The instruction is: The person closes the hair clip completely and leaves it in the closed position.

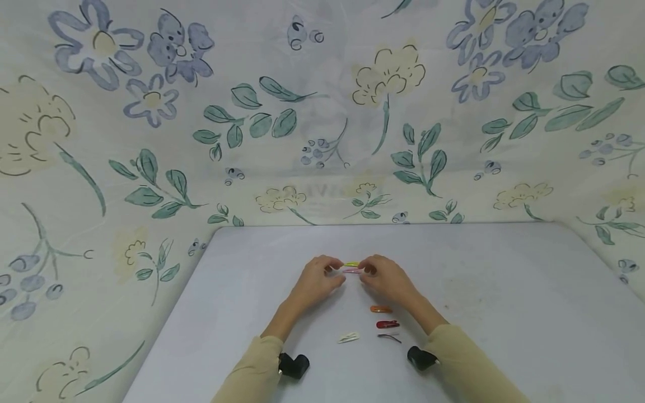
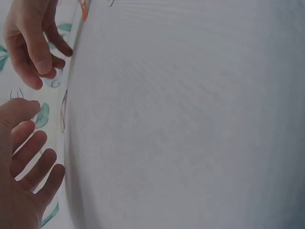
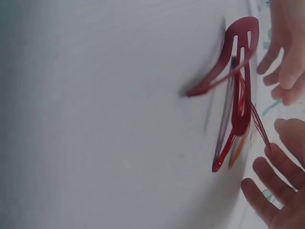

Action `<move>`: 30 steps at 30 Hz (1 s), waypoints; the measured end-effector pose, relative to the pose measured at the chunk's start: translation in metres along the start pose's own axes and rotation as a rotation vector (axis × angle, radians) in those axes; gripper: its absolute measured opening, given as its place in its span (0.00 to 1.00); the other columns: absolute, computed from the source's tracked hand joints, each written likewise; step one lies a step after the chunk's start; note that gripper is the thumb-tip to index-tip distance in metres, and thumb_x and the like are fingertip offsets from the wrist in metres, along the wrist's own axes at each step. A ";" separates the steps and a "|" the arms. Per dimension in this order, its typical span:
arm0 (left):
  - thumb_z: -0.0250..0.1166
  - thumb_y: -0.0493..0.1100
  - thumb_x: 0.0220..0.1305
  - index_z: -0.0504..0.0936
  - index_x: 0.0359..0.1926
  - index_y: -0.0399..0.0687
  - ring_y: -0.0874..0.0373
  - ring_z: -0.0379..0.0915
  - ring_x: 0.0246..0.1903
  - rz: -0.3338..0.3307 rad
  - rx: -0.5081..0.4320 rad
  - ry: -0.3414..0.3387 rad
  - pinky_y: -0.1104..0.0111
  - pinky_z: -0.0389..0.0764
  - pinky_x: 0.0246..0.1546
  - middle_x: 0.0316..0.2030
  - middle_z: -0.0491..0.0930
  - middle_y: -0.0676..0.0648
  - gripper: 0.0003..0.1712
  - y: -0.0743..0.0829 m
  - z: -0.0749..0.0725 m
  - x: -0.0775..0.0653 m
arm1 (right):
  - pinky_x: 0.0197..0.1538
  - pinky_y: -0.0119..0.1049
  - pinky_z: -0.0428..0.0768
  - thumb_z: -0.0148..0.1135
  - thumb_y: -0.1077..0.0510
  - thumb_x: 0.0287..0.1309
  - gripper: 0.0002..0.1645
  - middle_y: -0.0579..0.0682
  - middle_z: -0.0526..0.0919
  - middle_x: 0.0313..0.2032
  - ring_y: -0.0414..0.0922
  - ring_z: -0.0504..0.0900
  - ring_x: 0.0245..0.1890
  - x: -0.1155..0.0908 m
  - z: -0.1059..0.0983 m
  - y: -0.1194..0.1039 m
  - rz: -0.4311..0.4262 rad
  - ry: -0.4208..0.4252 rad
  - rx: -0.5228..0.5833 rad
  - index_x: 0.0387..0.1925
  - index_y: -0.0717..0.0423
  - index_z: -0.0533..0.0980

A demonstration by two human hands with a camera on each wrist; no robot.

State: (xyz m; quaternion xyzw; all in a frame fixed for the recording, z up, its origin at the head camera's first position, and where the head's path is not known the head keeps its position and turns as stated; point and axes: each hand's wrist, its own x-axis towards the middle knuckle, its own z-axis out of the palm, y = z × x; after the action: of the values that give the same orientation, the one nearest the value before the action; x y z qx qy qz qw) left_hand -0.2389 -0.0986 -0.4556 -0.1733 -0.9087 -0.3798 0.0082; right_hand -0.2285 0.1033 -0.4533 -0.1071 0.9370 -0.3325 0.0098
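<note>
A yellow snap hair clip (image 1: 351, 264) and a pink snap hair clip (image 1: 351, 271) lie side by side on the white table. My left hand (image 1: 318, 280) is at their left ends, fingertips close to the yellow clip; whether they touch is unclear. At their right ends is my right hand (image 1: 389, 280), its fingertips partly covering the pink clip. In the left wrist view my left hand (image 2: 26, 167) has its fingers spread apart. Loosely bent fingers show on my right hand (image 3: 283, 176) in the right wrist view, and neither hand visibly grips a clip.
Nearer to me lie an orange hair clip (image 1: 381, 309), a red one (image 1: 387, 324), a dark, bent-open one (image 1: 389, 337) and a white one (image 1: 349, 337). Black wrist cameras hang by both sleeves. A floral cloth (image 1: 322, 140) rises behind the table (image 1: 504, 313).
</note>
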 end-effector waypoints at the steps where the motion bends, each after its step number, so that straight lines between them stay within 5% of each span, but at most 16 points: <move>1: 0.69 0.43 0.61 0.82 0.50 0.44 0.52 0.74 0.47 0.009 -0.008 0.003 0.57 0.77 0.50 0.45 0.81 0.48 0.17 0.000 -0.001 -0.001 | 0.51 0.42 0.80 0.67 0.56 0.60 0.14 0.45 0.81 0.42 0.44 0.78 0.43 -0.001 -0.001 0.000 0.000 0.002 0.006 0.49 0.50 0.81; 17: 0.70 0.42 0.59 0.82 0.51 0.43 0.51 0.75 0.48 0.030 -0.081 0.037 0.56 0.76 0.52 0.46 0.82 0.47 0.19 0.001 -0.017 -0.018 | 0.52 0.43 0.80 0.70 0.58 0.58 0.17 0.48 0.83 0.44 0.46 0.79 0.45 -0.011 -0.015 0.003 -0.085 0.105 0.092 0.50 0.52 0.80; 30: 0.70 0.43 0.58 0.82 0.51 0.42 0.49 0.73 0.51 0.039 -0.107 0.040 0.53 0.75 0.55 0.48 0.80 0.44 0.20 0.006 -0.022 -0.030 | 0.54 0.45 0.80 0.70 0.59 0.57 0.18 0.48 0.83 0.43 0.46 0.80 0.45 -0.022 -0.019 0.006 -0.106 0.099 0.141 0.50 0.53 0.79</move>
State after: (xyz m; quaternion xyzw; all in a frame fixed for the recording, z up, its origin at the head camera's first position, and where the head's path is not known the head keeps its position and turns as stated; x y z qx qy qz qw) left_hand -0.2109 -0.1192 -0.4406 -0.1838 -0.8831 -0.4310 0.0244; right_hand -0.2099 0.1244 -0.4433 -0.1390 0.9036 -0.4025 -0.0469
